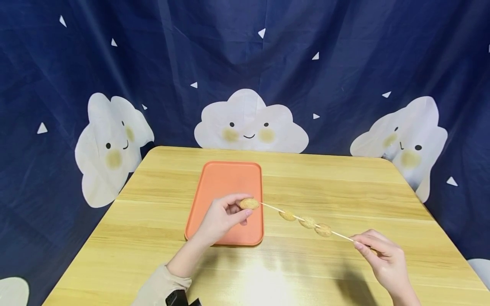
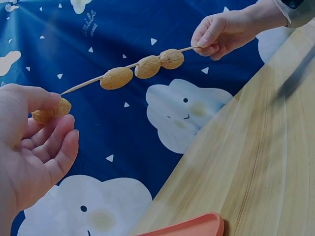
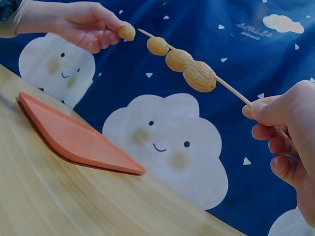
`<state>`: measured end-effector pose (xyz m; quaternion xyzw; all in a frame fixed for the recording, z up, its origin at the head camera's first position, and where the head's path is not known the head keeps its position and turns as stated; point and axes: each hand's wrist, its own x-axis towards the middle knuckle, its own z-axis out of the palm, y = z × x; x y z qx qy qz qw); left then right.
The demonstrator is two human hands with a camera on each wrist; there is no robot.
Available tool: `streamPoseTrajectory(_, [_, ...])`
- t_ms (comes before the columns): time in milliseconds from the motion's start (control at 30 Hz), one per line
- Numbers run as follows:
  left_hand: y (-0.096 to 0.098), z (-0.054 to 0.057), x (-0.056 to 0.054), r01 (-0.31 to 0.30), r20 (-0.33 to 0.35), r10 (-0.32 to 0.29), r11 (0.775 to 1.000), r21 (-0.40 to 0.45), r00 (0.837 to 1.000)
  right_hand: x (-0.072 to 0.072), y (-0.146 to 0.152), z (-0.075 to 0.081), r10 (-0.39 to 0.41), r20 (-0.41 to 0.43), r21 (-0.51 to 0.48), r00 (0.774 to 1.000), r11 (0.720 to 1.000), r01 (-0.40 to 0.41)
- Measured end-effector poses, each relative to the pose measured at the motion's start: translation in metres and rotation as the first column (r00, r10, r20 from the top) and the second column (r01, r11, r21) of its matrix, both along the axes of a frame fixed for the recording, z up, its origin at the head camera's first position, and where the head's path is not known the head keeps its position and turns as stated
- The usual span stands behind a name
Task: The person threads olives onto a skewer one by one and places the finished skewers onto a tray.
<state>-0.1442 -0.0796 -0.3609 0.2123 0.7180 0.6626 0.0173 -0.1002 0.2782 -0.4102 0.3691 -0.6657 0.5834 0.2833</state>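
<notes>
My left hand point(image 1: 226, 214) pinches a golden-brown oval food piece point(image 1: 249, 203) between thumb and fingers, above the tray's near half. My right hand point(image 1: 384, 255) grips the blunt end of a thin wooden skewer point(image 1: 342, 236). Three similar wrinkled oval pieces are threaded along that skewer, among them the one nearest the right hand point(image 3: 200, 76) and the one nearest the tip point(image 2: 116, 78). In the right wrist view, a small gap parts the skewer's pointed tip point(image 3: 142, 32) from the loose piece point(image 3: 126, 31). The right palm is hidden in the head view.
An orange rectangular tray point(image 1: 229, 178) with a low rim lies on the light wooden table point(image 1: 325, 178), left of the middle. Behind the table hangs a dark blue curtain point(image 1: 229, 51) with white clouds and small triangles. Glare brightens the table's near part.
</notes>
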Motion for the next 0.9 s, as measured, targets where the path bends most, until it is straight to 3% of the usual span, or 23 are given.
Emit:
streamPoseTrajectory(267, [0.0014, -0.0017, 0.0011, -0.065, -0.119, 0.053, 0.993, -0.103, 0.991, 0.0020, -0.0011, 0.0010, 0.018, -0.001, 0.003, 1.000, 1.000, -0.018])
streamPoseTrajectory(367, [0.0013, -0.0016, 0.0015, -0.075, -0.139, 0.060, 0.992, -0.105, 0.988, 0.0027, -0.0013, 0.0013, 0.017, 0.000, 0.006, 1.000, 1.000, -0.017])
streamPoseTrajectory(600, [-0.0009, -0.0009, 0.0021, 0.009, -0.110, -0.011, 1.000, -0.018, 0.994, 0.0016, -0.0005, 0.0007, 0.023, 0.000, 0.008, 1.000, 1.000, -0.023])
streamPoseTrajectory(900, [-0.0037, -0.0017, 0.0018, 0.104, -0.122, -0.099, 0.994, 0.038, 0.988, 0.0023, -0.0034, 0.0053, 0.070, -0.013, -0.004, 0.997, 0.998, -0.070])
